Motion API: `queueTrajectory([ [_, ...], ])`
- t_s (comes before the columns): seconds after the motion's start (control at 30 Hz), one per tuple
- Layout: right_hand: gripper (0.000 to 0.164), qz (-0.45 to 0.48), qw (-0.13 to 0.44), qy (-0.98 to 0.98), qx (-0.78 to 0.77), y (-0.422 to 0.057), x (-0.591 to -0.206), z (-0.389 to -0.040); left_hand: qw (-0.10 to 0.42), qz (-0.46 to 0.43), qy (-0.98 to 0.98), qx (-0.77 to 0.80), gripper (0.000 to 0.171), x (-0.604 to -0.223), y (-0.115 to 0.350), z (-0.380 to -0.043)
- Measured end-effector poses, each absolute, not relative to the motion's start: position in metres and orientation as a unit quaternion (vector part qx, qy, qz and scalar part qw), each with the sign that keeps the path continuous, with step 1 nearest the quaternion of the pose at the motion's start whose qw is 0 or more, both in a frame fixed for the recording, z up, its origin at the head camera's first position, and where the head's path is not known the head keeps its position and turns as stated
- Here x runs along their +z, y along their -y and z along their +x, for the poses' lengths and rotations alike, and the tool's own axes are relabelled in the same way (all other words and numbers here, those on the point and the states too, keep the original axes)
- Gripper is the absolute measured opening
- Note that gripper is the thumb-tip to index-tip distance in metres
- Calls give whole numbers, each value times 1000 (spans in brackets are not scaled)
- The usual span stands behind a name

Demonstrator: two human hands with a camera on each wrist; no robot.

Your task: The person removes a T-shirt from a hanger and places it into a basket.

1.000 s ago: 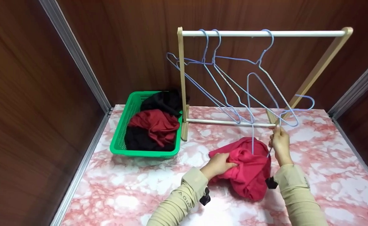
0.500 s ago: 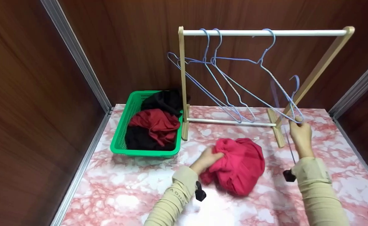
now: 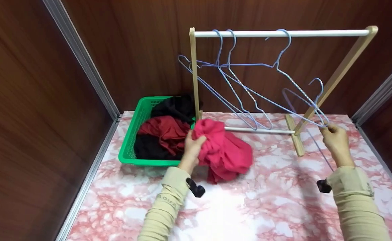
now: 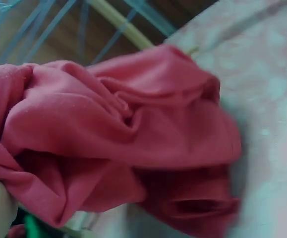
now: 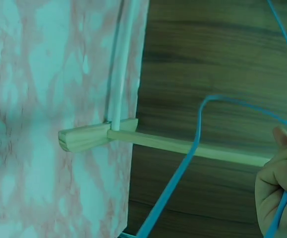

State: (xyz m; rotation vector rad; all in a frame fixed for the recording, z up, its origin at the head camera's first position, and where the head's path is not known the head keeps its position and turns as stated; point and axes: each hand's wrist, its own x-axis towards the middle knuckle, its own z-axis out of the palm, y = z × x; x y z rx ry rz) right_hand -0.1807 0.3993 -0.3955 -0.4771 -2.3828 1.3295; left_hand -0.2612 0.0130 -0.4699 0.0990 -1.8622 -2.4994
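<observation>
My left hand [image 3: 193,150] grips a bunched bright pinkish-red garment [image 3: 227,152] beside the right front corner of the green basket [image 3: 159,163]. In the left wrist view the folds of this cloth [image 4: 108,129] hang over the table, and only an edge of the hand shows at lower left. At the right, my right hand [image 3: 337,144] holds a blue wire hanger [image 3: 322,87] with its hook pointing up, near the rack's right leg. The right wrist view shows curled fingers [image 5: 282,176] around the wire, the hanger's bent shoulder [image 5: 198,129] standing out to the left.
A rack with a white top rail [image 3: 249,34] and wooden side posts [image 3: 346,67] stands at the back. Several blue hangers [image 3: 237,97] hang from it. Dark red cloth [image 3: 165,132] and black cloth [image 3: 149,149] fill the basket. Wooden panels enclose the marbled table [image 3: 108,201].
The garment has moved left toward the basket with my left hand. My right hand has drawn the hanger out of the cloth and away to the right.
</observation>
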Motion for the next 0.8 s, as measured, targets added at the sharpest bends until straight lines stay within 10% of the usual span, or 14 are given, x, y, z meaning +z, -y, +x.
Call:
queueTrajectory([
  [0.3, 31, -158, 172, 853, 466, -410, -374, -173, 82, 102, 547, -827, 75, -425, 44, -275],
  [0.8, 47, -215, 202, 856, 424, -407, -313, -163, 223, 26, 409, -884, 45, -341, 88, -296],
])
